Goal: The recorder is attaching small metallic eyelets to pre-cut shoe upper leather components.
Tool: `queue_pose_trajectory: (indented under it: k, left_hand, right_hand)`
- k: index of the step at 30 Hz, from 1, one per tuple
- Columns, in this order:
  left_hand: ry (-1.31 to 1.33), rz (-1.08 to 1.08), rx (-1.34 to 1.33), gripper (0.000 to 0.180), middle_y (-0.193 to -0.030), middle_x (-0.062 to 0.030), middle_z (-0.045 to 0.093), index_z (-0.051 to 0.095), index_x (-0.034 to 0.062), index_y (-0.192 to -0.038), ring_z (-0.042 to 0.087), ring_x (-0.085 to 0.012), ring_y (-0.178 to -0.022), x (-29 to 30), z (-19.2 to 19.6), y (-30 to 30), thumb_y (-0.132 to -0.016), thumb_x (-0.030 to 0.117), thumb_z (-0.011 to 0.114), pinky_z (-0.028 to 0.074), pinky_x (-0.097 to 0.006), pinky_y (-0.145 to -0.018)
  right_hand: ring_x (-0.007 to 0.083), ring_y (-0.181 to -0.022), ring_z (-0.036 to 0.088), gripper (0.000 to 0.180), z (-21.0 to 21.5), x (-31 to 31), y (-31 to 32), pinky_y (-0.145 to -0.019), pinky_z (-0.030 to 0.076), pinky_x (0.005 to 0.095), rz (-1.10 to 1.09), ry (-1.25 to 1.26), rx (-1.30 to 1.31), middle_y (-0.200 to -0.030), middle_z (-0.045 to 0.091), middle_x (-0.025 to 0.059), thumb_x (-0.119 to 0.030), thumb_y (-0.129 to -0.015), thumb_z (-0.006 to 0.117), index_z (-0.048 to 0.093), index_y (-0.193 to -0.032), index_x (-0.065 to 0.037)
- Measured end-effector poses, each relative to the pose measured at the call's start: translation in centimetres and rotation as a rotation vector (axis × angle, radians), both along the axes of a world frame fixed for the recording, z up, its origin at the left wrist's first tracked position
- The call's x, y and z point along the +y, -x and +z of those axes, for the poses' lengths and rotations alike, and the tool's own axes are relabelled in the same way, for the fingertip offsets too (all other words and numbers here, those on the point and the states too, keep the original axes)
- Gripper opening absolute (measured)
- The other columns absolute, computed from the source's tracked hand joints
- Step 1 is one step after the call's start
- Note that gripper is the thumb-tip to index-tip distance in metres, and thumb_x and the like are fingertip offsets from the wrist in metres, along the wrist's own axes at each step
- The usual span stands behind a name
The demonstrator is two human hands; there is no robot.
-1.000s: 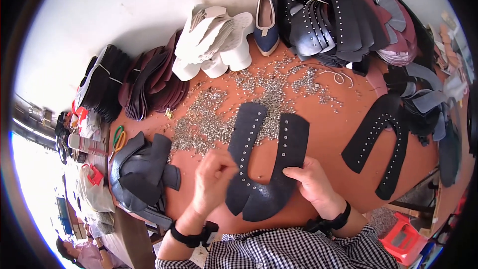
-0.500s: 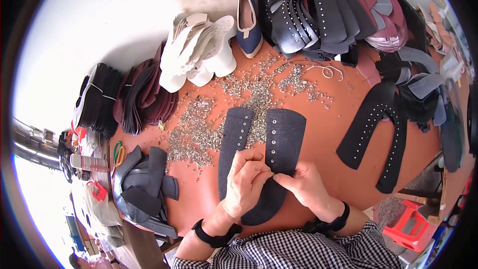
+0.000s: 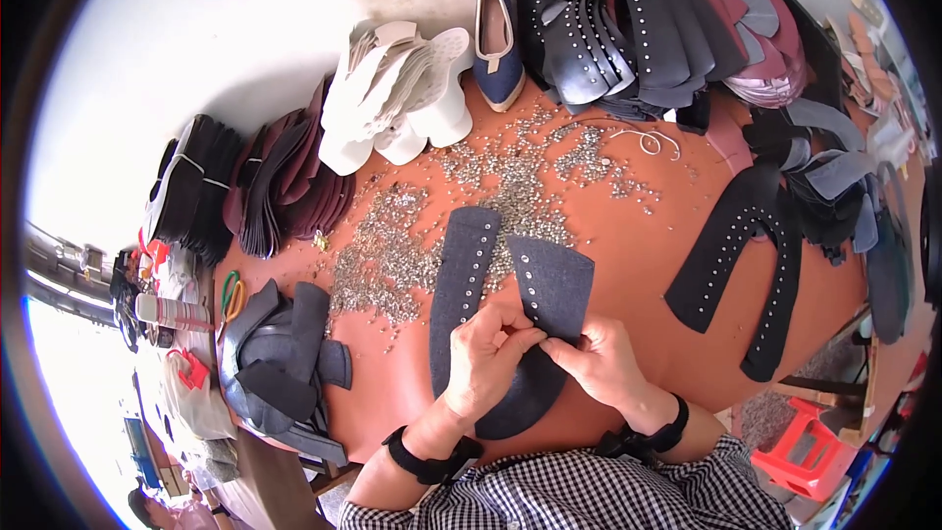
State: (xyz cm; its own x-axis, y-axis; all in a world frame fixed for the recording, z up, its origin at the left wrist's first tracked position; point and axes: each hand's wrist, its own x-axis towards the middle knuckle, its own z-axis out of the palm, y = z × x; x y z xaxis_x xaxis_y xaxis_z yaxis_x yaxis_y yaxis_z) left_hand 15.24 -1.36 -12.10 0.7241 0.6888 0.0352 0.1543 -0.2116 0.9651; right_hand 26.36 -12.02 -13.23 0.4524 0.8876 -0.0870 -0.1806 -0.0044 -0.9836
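Observation:
A dark grey, U-shaped shoe upper point(image 3: 456, 280) lies in front of me, its curved end toward my body. Round metal studs run down the inner edges of both its arms. My left hand point(image 3: 486, 353) is closed in a pinch at the inner edge of the right arm, thumb and fingertips together. Whether a stud sits between those fingertips is too small to tell. My right hand point(image 3: 601, 363) grips the same arm from its outer side, thumb on top and fingers partly hidden underneath. The two thumbs nearly meet. Loose metal studs point(image 3: 388, 255) lie scattered just beyond the upper.
A studded black upper point(image 3: 721, 245) lies at right. Along the wall stand white pieces point(image 3: 397, 98), a navy shoe point(image 3: 498, 49), stacked black studded uppers point(image 3: 638, 29) and maroon pieces point(image 3: 280, 177). Grey pieces point(image 3: 280, 353) and scissors point(image 3: 233, 299) sit left; a red stool point(image 3: 810, 451) stands lower right.
The upper's right arm has tilted, its far end swinging left and nearer to me. My left fingers have curled in closer to the edge; my right hand has barely moved.

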Motion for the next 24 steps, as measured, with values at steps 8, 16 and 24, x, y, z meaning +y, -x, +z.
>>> queue_pose_trajectory:
  k: [8,16,24]
  left_hand:
    - [0.408,0.046,-0.125,0.020,-0.075,-0.0012,0.057,0.048,0.0055,-0.082,0.051,-0.0039,-0.058,0.4,0.3,-0.4,-0.073,-0.007,0.061,0.040,-0.016,-0.046]
    - [0.206,0.028,-0.090,0.022,-0.071,0.0024,0.047,0.046,0.0068,-0.077,0.045,-0.0033,-0.054,0.6,0.3,-0.2,-0.072,-0.004,0.065,0.038,-0.018,-0.046]
    - [-0.061,0.181,0.222,0.013,-0.072,-0.0051,0.062,0.062,-0.0001,-0.089,0.058,-0.0120,-0.066,7.5,1.4,6.0,-0.079,0.007,0.057,0.046,-0.024,-0.060]
  right_hand:
    - [0.0066,-0.071,0.056,0.014,0.3,0.5,0.3,-0.062,0.046,0.0213,-0.084,0.022,0.236,-0.080,0.061,0.0025,0.002,-0.076,0.062,0.060,-0.090,0.003]
    - [0.0094,-0.083,0.056,0.026,-0.2,0.7,0.4,-0.076,0.044,0.0229,-0.026,-0.047,0.231,-0.093,0.061,0.0024,0.003,-0.073,0.059,0.058,-0.099,0.000]
    - [0.0072,-0.076,0.054,0.017,-0.1,1.0,0.0,-0.070,0.044,0.0227,-0.137,-0.044,0.424,-0.087,0.060,0.0002,-0.001,-0.078,0.059,0.058,-0.095,-0.003]
